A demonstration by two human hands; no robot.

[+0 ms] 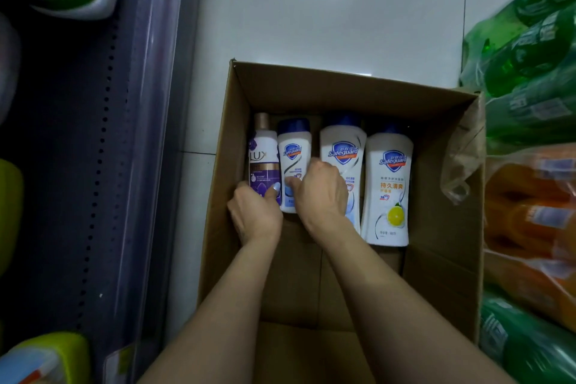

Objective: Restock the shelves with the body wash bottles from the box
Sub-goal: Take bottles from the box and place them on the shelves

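"LUX" is read on the purple bottle (263,162). "Safeguard" is printed in a blue shield on three white bottles — small (293,153), middle (343,150) and lemon (389,184); on the last, "持久清爽" is also seen.

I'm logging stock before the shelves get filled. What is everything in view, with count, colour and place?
Brown cardboard box: one, open, on the white tiled floor.
Purple Lux bottle: one, lying at the box's left end.
White Safeguard bottles with blue caps: three, lying side by side; small, middle, lemon-label rightmost.
Dark shelving unit: one, left.
Green and orange shrink-wrapped drink packs: several, right.
Left hand: fingers on the Lux bottle.
Right hand: fingers on the small Safeguard bottle.
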